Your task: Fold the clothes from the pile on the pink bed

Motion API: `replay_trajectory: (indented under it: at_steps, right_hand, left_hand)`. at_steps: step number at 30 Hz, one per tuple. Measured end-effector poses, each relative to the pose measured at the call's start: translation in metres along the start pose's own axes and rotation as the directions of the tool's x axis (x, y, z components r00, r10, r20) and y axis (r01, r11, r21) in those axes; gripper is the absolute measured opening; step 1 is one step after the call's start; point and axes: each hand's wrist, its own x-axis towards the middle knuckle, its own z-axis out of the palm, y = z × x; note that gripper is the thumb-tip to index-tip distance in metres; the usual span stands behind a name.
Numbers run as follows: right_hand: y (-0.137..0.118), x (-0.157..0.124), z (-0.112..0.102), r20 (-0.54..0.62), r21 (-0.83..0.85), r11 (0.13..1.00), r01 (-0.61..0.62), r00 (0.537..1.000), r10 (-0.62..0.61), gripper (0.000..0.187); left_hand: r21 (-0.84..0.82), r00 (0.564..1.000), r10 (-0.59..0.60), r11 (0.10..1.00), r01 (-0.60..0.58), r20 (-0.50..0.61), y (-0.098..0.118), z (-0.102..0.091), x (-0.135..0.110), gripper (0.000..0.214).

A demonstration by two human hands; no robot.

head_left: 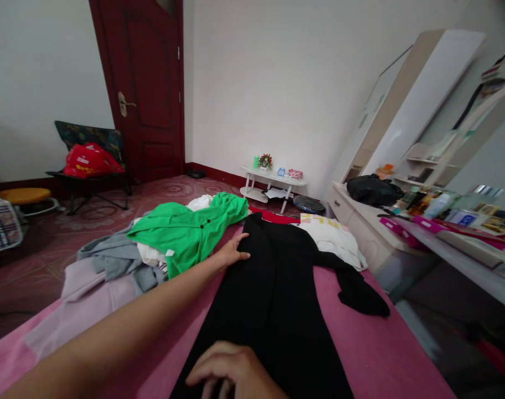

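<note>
A long black garment (273,288) with long sleeves lies spread out on the pink bed cover (339,338). Its right-hand sleeve (360,288) stretches out to the side. My left hand (233,252) rests at the garment's left upper edge, thumb and fingers spread apart on the cloth. Lower down, my right hand (236,368) hovers over or touches the garment's lower left part. Its fingers are loosely bent with gaps between them, and no cloth shows in them. Beside my left hand lies a green buttoned garment (190,224).
Grey clothing (119,257) and a pale pink garment (86,293) lie to the left. A white printed shirt (333,238) lies at the far right of the bed. The dressing table (360,216) stands close on the right, with a black bag (372,190) on it.
</note>
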Motion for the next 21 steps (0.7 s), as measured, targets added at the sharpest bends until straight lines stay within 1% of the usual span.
replay_trajectory:
  at_steps: [1, 2, 3, 4, 5, 7, 8, 9, 12, 14, 16, 19, 21]
  right_hand:
    - [-0.004, -0.002, -0.005, -0.123, -0.038, 0.999, -0.003, 0.992, -0.002, 0.033]
    - [-0.008, -0.004, -0.012, -0.264, -0.097, 0.995, -0.004, 0.964, -0.021, 0.026]
    - [-0.011, -0.006, -0.02, -0.404, -0.167, 0.986, -0.014, 0.913, -0.055, 0.019]
    - [-0.013, -0.009, -0.03, -0.519, -0.229, 0.973, -0.036, 0.85, -0.091, 0.016]
    - [-0.013, -0.011, -0.041, -0.603, -0.273, 0.96, -0.066, 0.789, -0.118, 0.018]
    - [-0.008, -0.013, -0.067, -0.708, -0.314, 0.942, -0.118, 0.69, -0.149, 0.02]
    - [-0.003, -0.012, -0.082, -0.739, -0.319, 0.938, -0.133, 0.655, -0.158, 0.02]
    - [0.002, -0.009, -0.097, -0.76, -0.317, 0.937, -0.144, 0.629, -0.161, 0.02]
    - [0.017, 0.012, -0.142, -0.808, -0.276, 0.944, -0.181, 0.575, -0.126, 0.023]
    - [0.022, 0.035, -0.17, -0.837, -0.22, 0.949, -0.224, 0.544, -0.066, 0.024]
    - [0.025, 0.061, -0.192, -0.854, -0.175, 0.948, -0.266, 0.52, -0.012, 0.025]
    - [0.029, 0.102, -0.216, -0.857, -0.151, 0.935, -0.322, 0.514, 0.038, 0.025]
    - [0.034, 0.127, -0.225, -0.845, -0.159, 0.916, -0.369, 0.531, 0.068, 0.025]
  left_hand:
    - [0.016, 1.0, 0.02, 1.0, -0.02, -0.013, -0.003, 0.002, -0.008, 0.068]
    - [0.033, 0.998, 0.043, 0.999, -0.042, -0.036, -0.006, 0.005, -0.015, 0.062]
    - [0.049, 0.995, 0.067, 0.997, -0.064, -0.067, -0.009, 0.007, -0.021, 0.055]
    - [0.062, 0.99, 0.092, 0.994, -0.085, -0.104, -0.012, 0.009, -0.026, 0.049]
    - [0.07, 0.983, 0.112, 0.992, -0.103, -0.144, -0.015, 0.01, -0.03, 0.043]
    - [0.083, 0.965, 0.138, 0.989, -0.122, -0.223, -0.02, 0.012, -0.033, 0.039]
    - [0.09, 0.956, 0.14, 0.989, -0.12, -0.258, -0.022, 0.012, -0.033, 0.039]
    - [0.102, 0.947, 0.137, 0.988, -0.112, -0.29, -0.023, 0.011, -0.032, 0.039]
    - [0.162, 0.923, 0.15, 0.982, -0.097, -0.354, -0.023, 0.011, -0.032, 0.037]
    - [0.211, 0.914, 0.18, 0.972, -0.107, -0.365, -0.021, 0.011, -0.033, 0.036]
    - [0.256, 0.912, 0.209, 0.959, -0.121, -0.353, -0.019, 0.011, -0.035, 0.035]
    - [0.307, 0.915, 0.243, 0.941, -0.141, -0.323, -0.017, 0.013, -0.037, 0.034]
    - [0.327, 0.914, 0.261, 0.932, -0.155, -0.31, -0.018, 0.013, -0.037, 0.035]
